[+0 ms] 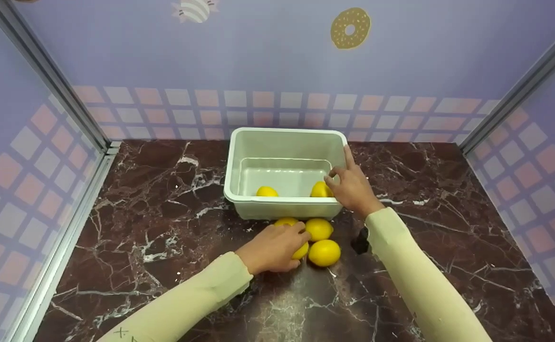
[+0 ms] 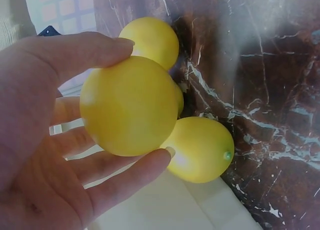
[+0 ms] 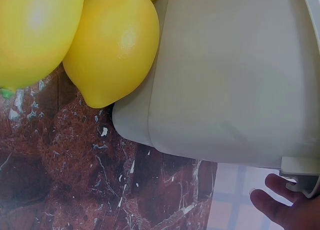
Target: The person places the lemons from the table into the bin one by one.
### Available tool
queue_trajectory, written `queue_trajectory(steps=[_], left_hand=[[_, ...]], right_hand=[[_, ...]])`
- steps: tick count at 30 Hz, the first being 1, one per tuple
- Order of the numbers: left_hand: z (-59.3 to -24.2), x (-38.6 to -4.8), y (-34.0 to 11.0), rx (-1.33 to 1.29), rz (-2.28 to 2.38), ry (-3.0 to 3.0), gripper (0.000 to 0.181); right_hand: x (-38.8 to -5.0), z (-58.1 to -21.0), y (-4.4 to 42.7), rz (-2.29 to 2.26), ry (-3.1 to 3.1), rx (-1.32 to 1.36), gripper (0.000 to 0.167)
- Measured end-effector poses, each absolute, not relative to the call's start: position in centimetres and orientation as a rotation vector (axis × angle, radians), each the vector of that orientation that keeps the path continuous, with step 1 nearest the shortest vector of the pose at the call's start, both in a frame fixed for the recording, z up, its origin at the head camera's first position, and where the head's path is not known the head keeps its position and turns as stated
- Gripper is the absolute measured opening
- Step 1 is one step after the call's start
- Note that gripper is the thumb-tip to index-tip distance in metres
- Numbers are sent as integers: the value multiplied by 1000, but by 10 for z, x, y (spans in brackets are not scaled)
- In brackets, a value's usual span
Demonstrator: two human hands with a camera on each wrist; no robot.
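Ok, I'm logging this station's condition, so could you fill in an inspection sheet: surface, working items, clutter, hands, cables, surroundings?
Surface: dark red-brown marbled tabletop with white veins, glare at the near middle.
Working items: pale bin upright near the back wall, two lemons inside; four lemons outside, clustered by its near side.
Clutter: small dark object beside the right sleeve; cannot tell what.
Hands: left hand grips one of the four outside lemons; right hand at the bin's right rim, its hold unclear.
Cables: nothing seen.
Surroundings: purple walls with pink and white squares, doughnut print; metal frame in the corners.
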State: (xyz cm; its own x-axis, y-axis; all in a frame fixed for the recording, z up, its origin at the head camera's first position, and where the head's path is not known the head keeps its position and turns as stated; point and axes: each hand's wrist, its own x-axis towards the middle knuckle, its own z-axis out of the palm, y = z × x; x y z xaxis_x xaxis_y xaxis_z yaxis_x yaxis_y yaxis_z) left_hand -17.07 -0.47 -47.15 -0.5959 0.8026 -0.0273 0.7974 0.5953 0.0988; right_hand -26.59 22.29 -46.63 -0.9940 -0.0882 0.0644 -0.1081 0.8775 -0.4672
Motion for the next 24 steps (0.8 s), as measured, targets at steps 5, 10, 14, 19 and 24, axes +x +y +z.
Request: queue_trajectory(steps=[5, 10, 14, 19, 24], left_hand=[[-469, -171, -5, 1380, 109, 2745, 44], [-468, -172, -5, 1397, 110, 2750, 46], [-466, -173, -6, 1402, 130, 2759, 45], [-463, -174, -6, 1385, 139, 2756, 44], [-461, -174, -6, 1377, 124, 2765, 45]], right_hand=[[-266, -467, 223, 748, -3012, 147, 32], [-266, -467, 223, 748, -3010, 148, 31], [-265, -467, 223, 748, -3007, 146, 32], [-265, -467, 222, 751, -3008, 146, 32], [-266, -467, 223, 737, -3013, 149, 33]])
